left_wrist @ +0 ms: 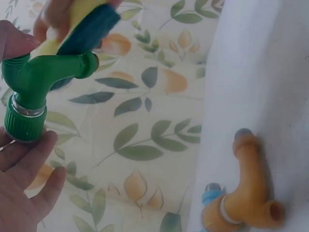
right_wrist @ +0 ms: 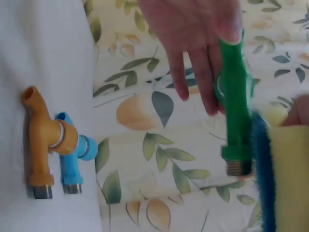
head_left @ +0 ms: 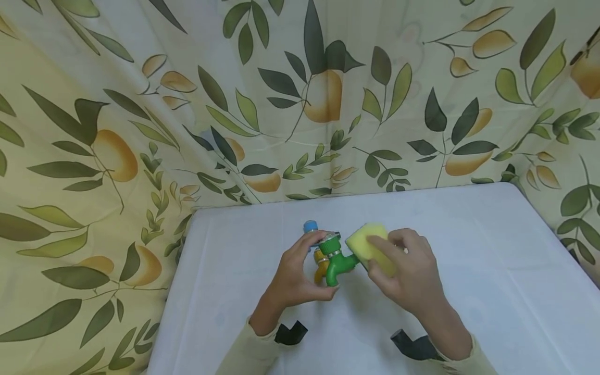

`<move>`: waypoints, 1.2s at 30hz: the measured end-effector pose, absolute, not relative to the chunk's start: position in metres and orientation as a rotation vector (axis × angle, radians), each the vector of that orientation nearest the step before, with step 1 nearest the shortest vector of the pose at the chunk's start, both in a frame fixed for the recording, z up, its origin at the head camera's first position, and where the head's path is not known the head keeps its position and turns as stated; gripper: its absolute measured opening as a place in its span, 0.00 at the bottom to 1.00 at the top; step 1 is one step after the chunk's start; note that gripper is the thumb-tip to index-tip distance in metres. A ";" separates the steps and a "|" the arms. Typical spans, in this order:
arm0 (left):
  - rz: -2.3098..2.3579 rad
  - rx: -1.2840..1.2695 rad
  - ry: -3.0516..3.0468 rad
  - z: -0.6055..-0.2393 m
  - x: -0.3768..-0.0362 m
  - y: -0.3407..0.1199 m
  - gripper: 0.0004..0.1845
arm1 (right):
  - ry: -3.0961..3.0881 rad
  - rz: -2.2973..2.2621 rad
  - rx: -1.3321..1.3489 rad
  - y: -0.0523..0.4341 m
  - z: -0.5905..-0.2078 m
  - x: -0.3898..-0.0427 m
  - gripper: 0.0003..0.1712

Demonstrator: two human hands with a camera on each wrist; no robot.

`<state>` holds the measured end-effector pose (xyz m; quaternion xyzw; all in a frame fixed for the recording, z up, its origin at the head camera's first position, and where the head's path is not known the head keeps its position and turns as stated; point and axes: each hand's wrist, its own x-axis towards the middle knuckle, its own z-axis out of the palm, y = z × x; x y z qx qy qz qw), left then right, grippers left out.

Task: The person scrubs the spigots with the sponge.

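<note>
Head view: above the white table (head_left: 469,260), the left hand (head_left: 295,276) grips a green tap (head_left: 335,258); the right hand (head_left: 408,276) pinches a yellow sponge (head_left: 367,245) against its spout.

Left wrist view: fingers (left_wrist: 26,164) curl around the tap's collar; an orange tap (left_wrist: 248,193) lies on the table.

Right wrist view: a blue tap (right_wrist: 72,164) lies just beside the orange one.

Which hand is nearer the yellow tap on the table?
Left. The left hand holds the green tap right over the yellow tap; the right hand, gripping the sponge, sits off to the side.
</note>
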<state>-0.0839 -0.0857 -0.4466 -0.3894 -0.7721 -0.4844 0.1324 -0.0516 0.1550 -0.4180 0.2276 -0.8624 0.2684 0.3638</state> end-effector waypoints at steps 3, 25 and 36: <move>-1.398 -1.159 -2.261 -0.447 -0.083 -0.083 0.52 | -2.200 0.701 0.644 0.149 -0.418 -0.053 0.22; -1.415 -1.177 -2.241 -0.446 -0.081 -0.080 0.53 | -2.179 0.726 0.691 0.149 -0.413 -0.054 0.22; -1.429 -1.188 -2.251 -0.443 -0.079 -0.080 0.54 | -2.171 0.729 0.701 0.149 -0.409 -0.055 0.22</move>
